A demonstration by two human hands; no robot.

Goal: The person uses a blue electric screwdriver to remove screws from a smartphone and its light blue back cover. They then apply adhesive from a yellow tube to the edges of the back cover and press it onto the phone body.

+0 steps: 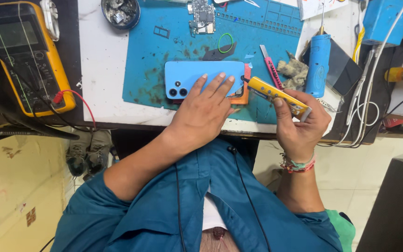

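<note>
fingers (220, 81) of my left hand (204, 112) lie flat on the phone (190, 77); my right hand (302, 123) grips the yellow tube (276, 95), nozzle at the phone's edge.

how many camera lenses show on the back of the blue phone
2: side by side near the left end of the blue phone, just left of the left hand pressing it. None look hidden.

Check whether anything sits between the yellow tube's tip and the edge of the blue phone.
Nothing visible does. The yellow tube in the right hand points its dark tip at the blue phone, right by its edge. The left hand lies on the phone's back, its fingertips just short of that edge.
</note>
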